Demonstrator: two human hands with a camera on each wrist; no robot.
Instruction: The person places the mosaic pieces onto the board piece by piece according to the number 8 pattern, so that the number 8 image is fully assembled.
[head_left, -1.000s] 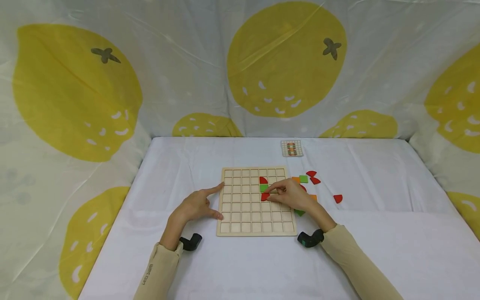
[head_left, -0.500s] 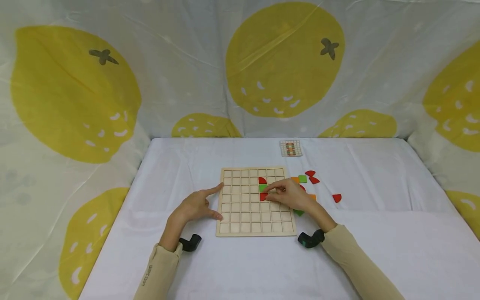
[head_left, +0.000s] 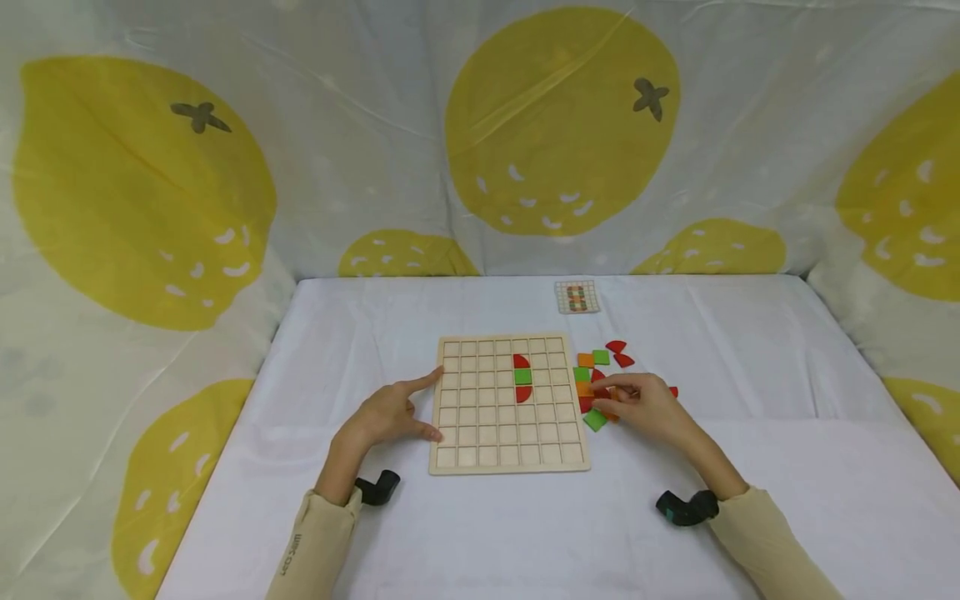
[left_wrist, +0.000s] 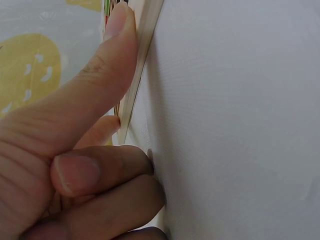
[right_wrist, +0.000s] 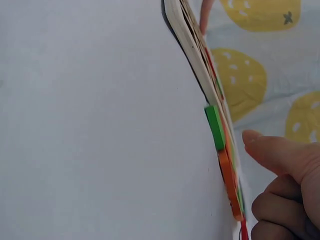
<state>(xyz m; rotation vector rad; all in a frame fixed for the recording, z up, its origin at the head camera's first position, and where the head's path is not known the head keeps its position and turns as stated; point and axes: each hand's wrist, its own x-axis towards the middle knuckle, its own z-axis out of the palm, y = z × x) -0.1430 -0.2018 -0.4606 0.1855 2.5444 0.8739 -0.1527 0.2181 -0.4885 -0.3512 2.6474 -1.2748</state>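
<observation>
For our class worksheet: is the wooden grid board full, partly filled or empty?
The grid board is partly filled: one column holds a green square between two red quarter-circles; the other cells are bare.

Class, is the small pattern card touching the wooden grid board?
Apart: the head view shows white cloth between the pattern card and the wooden grid board.

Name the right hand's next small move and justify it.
Probably the right hand should pinch the loose orange square: its fingertips are right by it, the board holds only three pieces, and the figure on the small card seems to cover more squares.
</observation>
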